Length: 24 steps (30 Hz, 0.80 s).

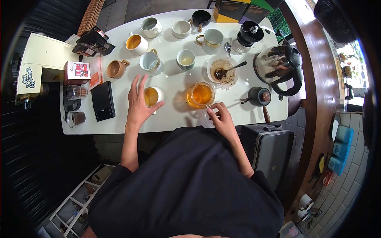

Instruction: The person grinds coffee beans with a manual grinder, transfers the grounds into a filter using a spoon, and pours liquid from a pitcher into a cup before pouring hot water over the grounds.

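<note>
My left hand (137,105) is open beside a small white cup (154,96) with a yellow inside. Its fingers stretch up along the cup's left side and the thumb reaches across the near side. My right hand (221,120) pinches the handle of a glass server (200,95), which holds amber liquid and sits on the white table (170,119). Just behind the server is a clear dripper (212,73) with a stained filter, dark wet grounds and a spoon (237,68) in it.
Several cups stand farther back, among them a pale mug (151,62) and a brown cup (116,69). At right are a glass coffee pot (278,67), a black kettle (259,96) and a hand grinder (247,35). A black scale (103,101) lies left.
</note>
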{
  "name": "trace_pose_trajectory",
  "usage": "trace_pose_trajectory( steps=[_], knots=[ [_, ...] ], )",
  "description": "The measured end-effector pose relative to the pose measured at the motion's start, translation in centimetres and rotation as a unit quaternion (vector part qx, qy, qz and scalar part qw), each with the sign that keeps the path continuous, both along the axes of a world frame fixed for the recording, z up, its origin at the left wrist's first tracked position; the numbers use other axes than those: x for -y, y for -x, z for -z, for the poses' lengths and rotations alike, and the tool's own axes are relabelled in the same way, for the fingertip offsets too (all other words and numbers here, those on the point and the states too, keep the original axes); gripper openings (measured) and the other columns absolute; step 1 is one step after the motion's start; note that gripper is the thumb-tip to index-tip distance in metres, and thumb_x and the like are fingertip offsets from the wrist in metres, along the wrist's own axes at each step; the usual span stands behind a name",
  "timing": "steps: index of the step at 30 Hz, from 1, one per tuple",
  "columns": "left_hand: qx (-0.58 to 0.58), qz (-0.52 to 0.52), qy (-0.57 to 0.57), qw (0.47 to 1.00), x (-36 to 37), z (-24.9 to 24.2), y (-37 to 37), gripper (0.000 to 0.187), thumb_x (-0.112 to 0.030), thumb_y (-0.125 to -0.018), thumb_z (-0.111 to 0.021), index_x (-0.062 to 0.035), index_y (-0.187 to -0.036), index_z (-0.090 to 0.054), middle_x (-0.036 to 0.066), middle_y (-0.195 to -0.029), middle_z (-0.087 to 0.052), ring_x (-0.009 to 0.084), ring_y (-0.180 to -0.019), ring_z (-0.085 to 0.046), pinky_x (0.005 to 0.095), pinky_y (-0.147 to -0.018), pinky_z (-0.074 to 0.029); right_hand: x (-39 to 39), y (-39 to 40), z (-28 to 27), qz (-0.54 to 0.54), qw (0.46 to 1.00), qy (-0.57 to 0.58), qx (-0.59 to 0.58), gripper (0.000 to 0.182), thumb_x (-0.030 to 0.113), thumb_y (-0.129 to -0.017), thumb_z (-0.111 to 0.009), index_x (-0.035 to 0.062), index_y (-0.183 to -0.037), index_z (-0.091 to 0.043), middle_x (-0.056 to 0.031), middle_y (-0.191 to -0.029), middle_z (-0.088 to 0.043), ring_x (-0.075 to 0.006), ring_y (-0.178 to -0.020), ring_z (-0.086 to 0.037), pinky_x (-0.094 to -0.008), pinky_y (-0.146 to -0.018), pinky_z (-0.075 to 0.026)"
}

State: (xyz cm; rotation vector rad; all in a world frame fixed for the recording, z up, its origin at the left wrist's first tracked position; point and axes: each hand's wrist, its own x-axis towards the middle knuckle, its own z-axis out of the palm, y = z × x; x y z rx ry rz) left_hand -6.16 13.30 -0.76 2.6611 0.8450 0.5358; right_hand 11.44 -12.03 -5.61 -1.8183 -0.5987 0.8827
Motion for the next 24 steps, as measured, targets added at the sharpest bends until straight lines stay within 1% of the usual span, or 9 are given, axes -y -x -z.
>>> trace_pose_trajectory(
  steps=[3, 5, 10, 13, 14, 17, 18, 19, 24],
  knots=[
    [0.141, 0.001, 0.115, 0.983, 0.2, -2.6, -4.1, 0.072, -0.018, -0.082, -0.08, -0.008, -0.144, -0.044, 0.014, -0.139, -0.048, 0.0278, -0.117, -0.06, 0.0412, -0.097, -0.048, 0.1, 0.0, 0.7, -0.029, 0.999, -0.003, -0.035, 0.028, 0.026, -0.101, -0.06, -0.0025, -0.104, -0.06, -0.0095, -0.096, -0.06, -0.0161, -0.075, -0.062, -0.0302, -0.066, -0.051],
    [0.197, 0.032, 0.19, 0.961, -0.4, -2.9, -8.1, 0.046, -0.017, -0.092, -0.071, -0.0062, -0.134, -0.055, 0.012, -0.131, -0.055, 0.0187, -0.094, -0.067, 0.0332, -0.083, -0.052, 0.4, -0.1, 2.2, -0.053, 0.987, -0.057, -0.144, 0.026, 0.025, -0.104, -0.055, -0.0007, -0.102, -0.06, -0.0046, -0.085, -0.058, -0.0132, -0.075, -0.061, -0.0278, -0.064, -0.05],
    [0.225, 0.088, 0.36, 0.901, -3.4, 0.5, -18.9, 0.028, -0.017, -0.101, -0.058, -0.0021, -0.125, -0.058, 0.008, -0.12, -0.062, 0.0138, -0.067, -0.069, 0.0242, -0.055, -0.05, 0.5, -0.2, 2.6, -0.053, 0.993, -0.053, -0.09, 0.032, 0.028, -0.106, -0.051, -0.0006, -0.095, -0.057, -0.002, -0.073, -0.054, -0.0135, -0.063, -0.042, -0.0293, -0.058, -0.039],
    [0.151, 0.068, 0.314, 0.935, -4.0, 2.3, -23.0, 0.027, -0.017, -0.101, -0.057, 0.001, -0.121, -0.058, 0.016, -0.114, -0.061, 0.0217, -0.066, -0.071, 0.0313, -0.062, -0.055, 0.6, -1.3, 2.0, -0.075, 0.997, -0.01, -0.019, 0.035, 0.03, -0.106, -0.052, -0.002, -0.093, -0.057, -0.0063, -0.066, -0.049, -0.0135, -0.062, -0.044, -0.0307, -0.058, -0.04],
    [0.151, 0.072, 0.31, 0.936, -4.1, 2.7, -23.7, 0.027, -0.017, -0.101, -0.057, 0.001, -0.121, -0.058, 0.016, -0.114, -0.061, 0.0217, -0.066, -0.071, 0.0313, -0.062, -0.055, 0.3, -1.4, 0.4, -0.057, 0.997, -0.015, -0.041, 0.035, 0.028, -0.105, -0.052, -0.004, -0.09, -0.056, -0.0125, -0.063, -0.049, -0.0199, -0.059, -0.048, -0.0355, -0.06, -0.042],
    [0.096, 0.058, 0.3, 0.947, -5.0, 3.3, -25.2, 0.03, -0.021, -0.102, -0.054, 0.0006, -0.122, -0.058, 0.016, -0.115, -0.063, 0.0222, -0.065, -0.071, 0.0324, -0.063, -0.055, 0.6, -2.3, 0.4, -0.093, 0.995, -0.013, 0.035, 0.036, 0.028, -0.105, -0.05, -0.0043, -0.095, -0.06, -0.0129, -0.07, -0.059, -0.0214, -0.063, -0.054, -0.0354, -0.063, -0.046],
    [0.06, 0.064, 0.323, 0.942, -5.2, 3.1, -25.4, 0.031, -0.023, -0.103, -0.053, 0.0004, -0.123, -0.058, 0.015, -0.115, -0.064, 0.0214, -0.066, -0.072, 0.0327, -0.063, -0.055, 0.7, -2.6, 0.4, -0.106, 0.993, -0.008, 0.056, 0.033, 0.026, -0.104, -0.05, -0.0051, -0.094, -0.059, -0.0176, -0.074, -0.06, -0.0309, -0.067, -0.057, -0.0402, -0.067, -0.047],
    [0.023, 0.069, 0.348, 0.935, -5.3, 3.1, -25.6, 0.033, -0.025, -0.103, -0.053, 0.0001, -0.123, -0.057, 0.014, -0.116, -0.065, 0.0206, -0.066, -0.072, 0.0331, -0.062, -0.054, 0.6, -2.8, 0.5, -0.105, 0.993, -0.009, 0.051, 0.033, 0.026, -0.104, -0.05, -0.0051, -0.094, -0.059, -0.0176, -0.074, -0.06, -0.0309, -0.067, -0.057, -0.0402, -0.067, -0.047],
    [0.007, 0.055, 0.402, 0.914, -5.5, 3.8, -26.4, 0.031, -0.03, -0.103, -0.056, -0.001, -0.115, -0.059, 0.011, -0.107, -0.069, 0.018, -0.072, -0.074, 0.0317, -0.063, -0.054, 0.4, -4.3, -0.5, -0.166, 0.985, 0.021, 0.052, 0.028, 0.025, -0.102, -0.052, -0.0009, -0.095, -0.061, -0.0221, -0.09, -0.063, -0.0431, -0.092, -0.059, -0.0512, -0.082, -0.046]
  ],
)
